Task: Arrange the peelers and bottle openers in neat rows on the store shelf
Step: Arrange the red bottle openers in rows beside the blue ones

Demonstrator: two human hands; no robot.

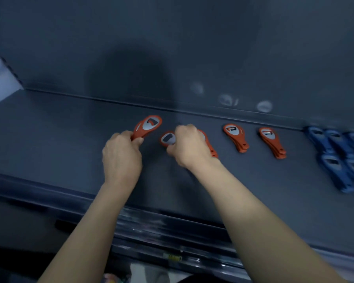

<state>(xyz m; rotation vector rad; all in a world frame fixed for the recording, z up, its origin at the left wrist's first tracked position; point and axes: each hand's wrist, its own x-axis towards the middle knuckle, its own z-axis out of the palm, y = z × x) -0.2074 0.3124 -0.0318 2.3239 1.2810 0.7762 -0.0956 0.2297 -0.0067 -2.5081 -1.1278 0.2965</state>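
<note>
Orange bottle openers (149, 126), a small stack of them, are gripped by their handle ends in my left hand (121, 158). My fingers and thumb curl round them and the heads point toward the back of the shelf. I judge I hold them this way to square them up before laying them down as the next pile at the left end of the row.

My right hand (189, 148) is curled over a single opener (168, 138), whose grey metal head shows just left of my knuckles. How my fingertips meet it is hidden. A partly covered orange pile (211, 149) lies under that hand's far side.

Further right, a middle orange pile (235, 137) and a far orange pile (272, 142) lie flat and well apart. Their heads face the back and their handles face me, which I take to be the pattern to follow. At the right edge, blurred blue bottle openers (335, 158) lie packed side by side in two ranks.

No bin or tray is in view. The dark shelf (49, 129) itself bears all the stock, closed behind by the back panel (192, 48) and in front by a rail (151, 227). I see no peelers.
</note>
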